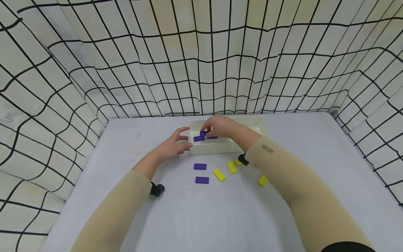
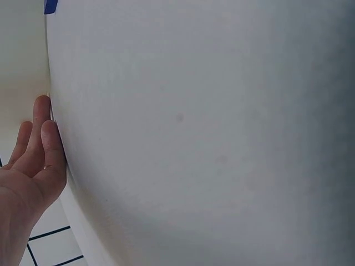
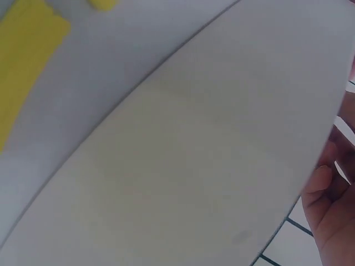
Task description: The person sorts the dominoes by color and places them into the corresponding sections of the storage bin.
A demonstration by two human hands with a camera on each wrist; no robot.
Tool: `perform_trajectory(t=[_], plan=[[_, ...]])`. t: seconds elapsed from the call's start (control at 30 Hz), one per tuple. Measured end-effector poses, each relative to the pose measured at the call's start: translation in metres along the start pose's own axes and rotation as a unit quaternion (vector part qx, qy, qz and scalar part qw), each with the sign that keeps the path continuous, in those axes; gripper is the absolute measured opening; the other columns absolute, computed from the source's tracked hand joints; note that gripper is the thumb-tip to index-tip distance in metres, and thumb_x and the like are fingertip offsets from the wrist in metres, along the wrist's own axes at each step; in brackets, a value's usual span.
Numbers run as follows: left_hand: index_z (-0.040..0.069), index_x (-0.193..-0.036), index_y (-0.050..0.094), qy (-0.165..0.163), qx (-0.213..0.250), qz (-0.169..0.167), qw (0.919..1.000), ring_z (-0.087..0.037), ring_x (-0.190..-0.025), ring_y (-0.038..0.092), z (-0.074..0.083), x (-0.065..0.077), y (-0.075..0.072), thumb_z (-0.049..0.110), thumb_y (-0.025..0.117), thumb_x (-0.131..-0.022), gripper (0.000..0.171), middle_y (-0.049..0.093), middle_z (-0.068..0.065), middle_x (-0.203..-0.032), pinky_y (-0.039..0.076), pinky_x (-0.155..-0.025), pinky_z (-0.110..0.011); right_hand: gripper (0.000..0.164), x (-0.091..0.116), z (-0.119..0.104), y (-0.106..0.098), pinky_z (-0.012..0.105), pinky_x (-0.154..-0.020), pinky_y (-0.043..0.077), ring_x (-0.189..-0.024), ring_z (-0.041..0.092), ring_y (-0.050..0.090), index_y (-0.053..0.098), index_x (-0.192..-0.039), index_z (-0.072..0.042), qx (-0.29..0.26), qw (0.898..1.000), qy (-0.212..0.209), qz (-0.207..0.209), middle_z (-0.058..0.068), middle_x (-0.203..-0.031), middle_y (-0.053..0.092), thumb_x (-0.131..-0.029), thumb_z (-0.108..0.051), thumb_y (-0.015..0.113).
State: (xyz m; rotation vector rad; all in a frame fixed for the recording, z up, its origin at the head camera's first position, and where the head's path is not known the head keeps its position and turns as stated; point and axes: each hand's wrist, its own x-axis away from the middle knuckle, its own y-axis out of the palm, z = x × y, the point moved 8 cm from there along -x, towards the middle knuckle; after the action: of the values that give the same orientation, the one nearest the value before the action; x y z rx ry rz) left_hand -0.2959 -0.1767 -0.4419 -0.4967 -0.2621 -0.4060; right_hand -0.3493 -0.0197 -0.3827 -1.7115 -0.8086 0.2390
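A white tray (image 1: 214, 149) stands at the back of the table with several purple blocks (image 1: 199, 139) in its left part. My right hand (image 1: 221, 126) reaches over the rim into it. Its curled fingers and thumb pinch one purple block (image 1: 204, 133); the fingertips are partly hidden. In the right wrist view, the tray wall (image 3: 183, 149) covers the ends of the right-hand fingers (image 3: 320, 178). My left hand (image 1: 171, 145) rests against the tray's left end, fingers spread and loosely bent. The left wrist view shows the left-hand fingers (image 2: 51, 141) beside the tray edge.
Two purple blocks (image 1: 200, 166) lie on the white table (image 1: 233, 217) in front of the tray. Several yellow blocks (image 1: 219, 174) are scattered to their right, some near the right sleeve. A black grid net (image 1: 212, 61) stands behind the table and along both sides.
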Motion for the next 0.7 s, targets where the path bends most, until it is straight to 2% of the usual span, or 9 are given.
perform_trajectory(t=[0.4, 0.7], plan=[[0.041, -0.154, 0.015, -0.001, 0.005, 0.005, 1.0, -0.025, -0.119, 0.061, -0.001, 0.002, -0.003, 0.038, 0.067, -0.095, 0.079, 0.036, -0.01, -0.153, 0.045, -0.104, -0.048, 0.029, -0.025, -0.012, 0.015, 0.034, -0.091, 0.049, -0.098, 0.016, 0.057, 0.07, -0.123, -0.018, 0.025, 0.999, 0.019, -0.009, -0.001, -0.107, 0.066, -0.095, -0.022, 0.069], [0.039, -0.155, 0.016, 0.008, 0.009, 0.001, 0.9999, -0.026, -0.118, 0.061, 0.0, 0.002, -0.003, 0.035, 0.066, -0.096, 0.078, 0.036, -0.011, -0.152, 0.045, -0.103, -0.048, 0.027, -0.037, -0.017, 0.027, 0.033, -0.095, 0.048, -0.099, 0.014, 0.059, 0.071, -0.122, -0.018, 0.049, 0.999, 0.003, -0.01, -0.002, -0.109, 0.067, -0.096, -0.021, 0.068]])
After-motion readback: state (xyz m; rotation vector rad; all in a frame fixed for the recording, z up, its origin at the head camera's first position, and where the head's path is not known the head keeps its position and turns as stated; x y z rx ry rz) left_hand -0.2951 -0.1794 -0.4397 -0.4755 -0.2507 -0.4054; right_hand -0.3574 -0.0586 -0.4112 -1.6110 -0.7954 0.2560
